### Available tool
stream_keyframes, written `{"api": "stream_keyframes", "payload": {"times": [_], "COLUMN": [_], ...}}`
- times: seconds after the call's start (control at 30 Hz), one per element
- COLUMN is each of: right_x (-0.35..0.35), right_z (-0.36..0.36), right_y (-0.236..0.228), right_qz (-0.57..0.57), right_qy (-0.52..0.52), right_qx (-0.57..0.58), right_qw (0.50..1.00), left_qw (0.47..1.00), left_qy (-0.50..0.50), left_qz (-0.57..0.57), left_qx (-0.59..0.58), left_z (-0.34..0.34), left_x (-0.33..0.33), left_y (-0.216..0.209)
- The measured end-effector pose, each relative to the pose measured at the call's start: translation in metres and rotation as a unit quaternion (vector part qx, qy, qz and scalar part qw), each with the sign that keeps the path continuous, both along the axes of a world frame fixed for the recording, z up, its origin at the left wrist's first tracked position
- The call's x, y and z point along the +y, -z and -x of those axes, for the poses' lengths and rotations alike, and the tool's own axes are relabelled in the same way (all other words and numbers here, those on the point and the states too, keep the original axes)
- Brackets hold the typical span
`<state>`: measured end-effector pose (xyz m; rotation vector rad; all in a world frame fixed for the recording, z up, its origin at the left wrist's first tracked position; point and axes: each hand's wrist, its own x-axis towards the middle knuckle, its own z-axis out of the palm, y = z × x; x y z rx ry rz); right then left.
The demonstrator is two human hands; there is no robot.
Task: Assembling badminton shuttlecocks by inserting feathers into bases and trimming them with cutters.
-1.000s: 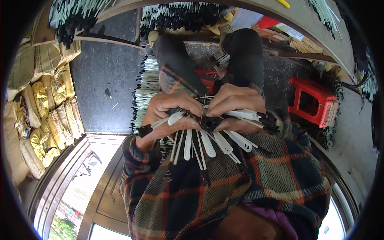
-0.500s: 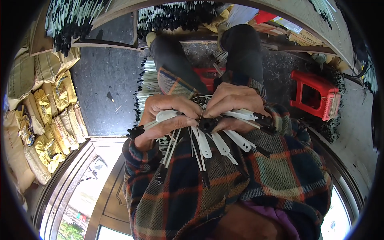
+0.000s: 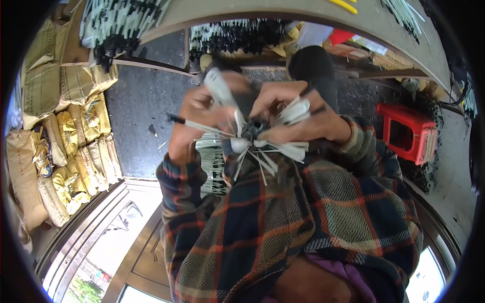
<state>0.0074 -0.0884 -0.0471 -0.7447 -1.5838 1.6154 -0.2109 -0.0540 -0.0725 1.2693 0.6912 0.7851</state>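
In front of my lap is a spoked frame (image 3: pixel 258 124) with a dark hub and white and metal arms fanning out around it, somewhat like a small umbrella frame. My right hand (image 3: pixel 308 113) is closed on it from the right, thumb and fingers at the hub, with white flat arms sticking out by the fingers. My left hand (image 3: pixel 194 108) is at its left side, smeared by motion, so its grip is unclear. A broad white flat piece (image 3: pixel 218 87) rises beside the left fingers, also blurred. One thin rod with a black tip (image 3: pixel 187 122) points left across the left wrist.
A curved-looking table (image 3: pixel 227 14) crosses the far side, with a bundle of white-and-black rods (image 3: pixel 118 30) at its left. More rods (image 3: pixel 211 161) lie below my left forearm. Wrapped packages (image 3: pixel 70 156) stack at left. A red stool (image 3: pixel 410 134) stands at right.
The frame and both hands have moved up in the view, away from my body. My left hand has lifted away from the hub. The frame's arms are blurred and turned differently.
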Motion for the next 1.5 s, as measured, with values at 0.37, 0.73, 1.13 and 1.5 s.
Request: {"api": "stream_keyframes", "payload": {"times": [0.37,0.73,1.13,1.5], "right_x": [-0.006,-0.030,-0.034,-0.031], "right_z": [0.027,0.010,-0.012,-0.022], "right_y": [0.016,0.013,0.011,0.006], "right_qz": [-0.102,-0.140,-0.148,0.011], "right_qy": [0.188,0.200,0.168,0.075], "right_qx": [-0.117,-0.033,-0.028,0.055], "right_qw": [0.970,0.969,0.974,0.996], "left_qw": [0.923,0.858,0.928,0.977], "left_qy": [-0.341,-0.296,-0.145,-0.166], "left_qz": [-0.117,-0.359,-0.263,-0.081], "left_qx": [0.133,0.216,0.219,0.109], "left_z": [-0.040,-0.049,-0.052,-0.043], "left_x": [-0.112,-0.102,-0.088,-0.088], "left_y": [0.017,0.010,-0.006,-0.010]}}
